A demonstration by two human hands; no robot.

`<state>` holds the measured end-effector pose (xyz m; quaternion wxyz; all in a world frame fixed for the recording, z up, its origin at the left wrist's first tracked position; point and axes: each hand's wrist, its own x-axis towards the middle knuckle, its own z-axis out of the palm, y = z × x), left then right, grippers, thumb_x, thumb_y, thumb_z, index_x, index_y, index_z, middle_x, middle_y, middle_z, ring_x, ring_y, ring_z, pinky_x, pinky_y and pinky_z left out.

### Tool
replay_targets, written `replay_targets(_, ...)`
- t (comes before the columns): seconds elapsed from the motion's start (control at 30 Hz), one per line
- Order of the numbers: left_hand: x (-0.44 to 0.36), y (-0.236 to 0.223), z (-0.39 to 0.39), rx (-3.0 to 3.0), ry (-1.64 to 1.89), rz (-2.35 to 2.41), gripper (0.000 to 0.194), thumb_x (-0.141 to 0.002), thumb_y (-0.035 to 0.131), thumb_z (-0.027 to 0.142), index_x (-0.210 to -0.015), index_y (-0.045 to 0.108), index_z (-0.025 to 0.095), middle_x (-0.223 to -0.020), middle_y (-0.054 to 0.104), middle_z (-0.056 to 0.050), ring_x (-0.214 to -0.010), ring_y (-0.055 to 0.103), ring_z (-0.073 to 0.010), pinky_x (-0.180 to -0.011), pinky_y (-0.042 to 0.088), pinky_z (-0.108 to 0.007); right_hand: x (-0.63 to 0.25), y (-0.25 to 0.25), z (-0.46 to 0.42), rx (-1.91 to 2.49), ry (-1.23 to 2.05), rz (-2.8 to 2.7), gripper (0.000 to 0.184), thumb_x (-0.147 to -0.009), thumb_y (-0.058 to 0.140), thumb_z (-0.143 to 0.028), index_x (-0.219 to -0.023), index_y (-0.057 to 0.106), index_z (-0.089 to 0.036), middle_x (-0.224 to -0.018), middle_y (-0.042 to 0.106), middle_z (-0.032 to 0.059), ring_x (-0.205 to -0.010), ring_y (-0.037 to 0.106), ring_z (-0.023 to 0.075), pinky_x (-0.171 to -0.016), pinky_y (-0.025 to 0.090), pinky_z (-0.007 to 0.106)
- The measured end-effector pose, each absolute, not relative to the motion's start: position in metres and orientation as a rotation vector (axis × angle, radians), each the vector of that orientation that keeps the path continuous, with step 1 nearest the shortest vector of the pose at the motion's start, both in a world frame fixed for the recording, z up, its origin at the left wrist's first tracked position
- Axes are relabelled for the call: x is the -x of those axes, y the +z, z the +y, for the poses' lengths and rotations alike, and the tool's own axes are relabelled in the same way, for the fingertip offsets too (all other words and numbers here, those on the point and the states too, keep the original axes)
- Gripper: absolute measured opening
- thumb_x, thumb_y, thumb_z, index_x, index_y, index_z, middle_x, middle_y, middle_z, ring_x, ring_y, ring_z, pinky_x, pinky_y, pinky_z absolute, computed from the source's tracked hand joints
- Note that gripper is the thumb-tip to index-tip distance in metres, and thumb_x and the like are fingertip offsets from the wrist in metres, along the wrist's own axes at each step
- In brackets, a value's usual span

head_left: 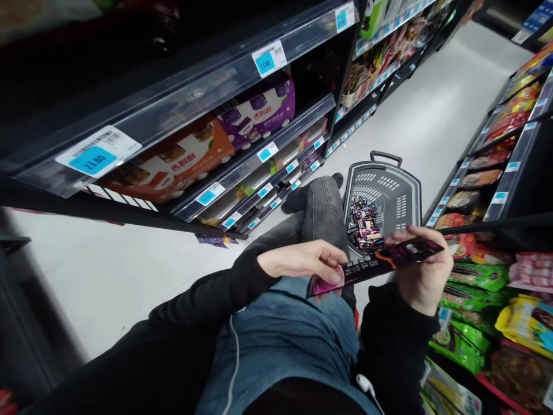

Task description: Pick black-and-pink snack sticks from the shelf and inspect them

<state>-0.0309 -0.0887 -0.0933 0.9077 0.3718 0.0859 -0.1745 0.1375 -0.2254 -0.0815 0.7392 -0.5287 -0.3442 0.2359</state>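
Note:
A long, narrow black strip (363,270) with pink and orange print and light lettering is stretched between my two hands, in front of my lap. My left hand (309,262) pinches its pink left end, thumb on top. My right hand (425,271) grips the other end, fingers behind it and mostly hidden. From this view I cannot tell whether it is a packet or a card. Just beyond it on the floor stands a grey shopping basket (400,196), with many small dark, shiny packets (364,225) heaped in its left part.
On the left, shelves with blue price tags (93,160) carry an orange multipack (173,161) and a purple multipack (263,112). Green snack bags (470,294) and a yellow bag (527,320) fill the right shelf. A pale floor aisle (453,75) runs ahead. A white earphone cord hangs over my clothes.

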Motion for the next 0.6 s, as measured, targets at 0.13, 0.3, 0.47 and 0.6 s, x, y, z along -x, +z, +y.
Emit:
replay_targets(0.13, 0.029, -0.085, -0.092, -1.104, -0.091, 0.39, 0.028, -0.061, 0.08, 0.02, -0.076, 0.057, 0.012, -0.063, 0.061, 0.004, -0.056, 0.053, -0.0051, -0.058, 0.041, -0.017, -0.136, -0.078, -0.228, 1.193, 0.698, -0.653, 0.067, -0.07, 0.07, -0.057, -0.125, 0.056, -0.021, -0.102, 0.069, 0.0108, -0.085, 0.069, 0.0238, -0.075, 0.057, 0.041)
replay_targets(0.3, 0.029, -0.085, -0.092, -1.499, 0.015, 0.515, 0.031, -0.062, 0.079, 0.028, -0.083, 0.064, 0.011, -0.067, 0.062, 0.002, -0.062, 0.053, -0.0081, -0.059, 0.038, -0.019, -0.134, -0.084, -0.223, 1.351, 0.596, -0.483, 0.033, -0.074, 0.073, -0.027, -0.106, 0.067, -0.019, -0.094, 0.071, 0.0062, -0.086, 0.068, 0.0211, -0.084, 0.054, 0.043)
replay_targets(0.47, 0.029, -0.085, -0.091, -1.669, 0.033, 0.56, 0.032, -0.062, 0.08, 0.032, -0.085, 0.069, 0.012, -0.068, 0.064, 0.001, -0.066, 0.055, -0.0109, -0.06, 0.037, -0.02, -0.135, -0.091, -0.219, 1.4, 0.549, -0.457, 0.026, -0.073, 0.074, -0.026, -0.097, 0.069, -0.017, -0.092, 0.07, 0.0045, -0.082, 0.067, 0.0186, -0.082, 0.054, 0.038)
replay_targets(0.6, 0.03, -0.084, -0.09, -1.703, 0.028, 0.565, 0.032, -0.062, 0.08, 0.032, -0.085, 0.07, 0.012, -0.067, 0.065, 0.001, -0.064, 0.055, -0.0106, -0.06, 0.036, -0.019, -0.136, -0.092, -0.221, 1.408, 0.538, -0.467, 0.024, -0.073, 0.073, -0.029, -0.094, 0.069, -0.017, -0.09, 0.069, 0.0037, -0.078, 0.066, 0.0161, -0.077, 0.054, 0.033)
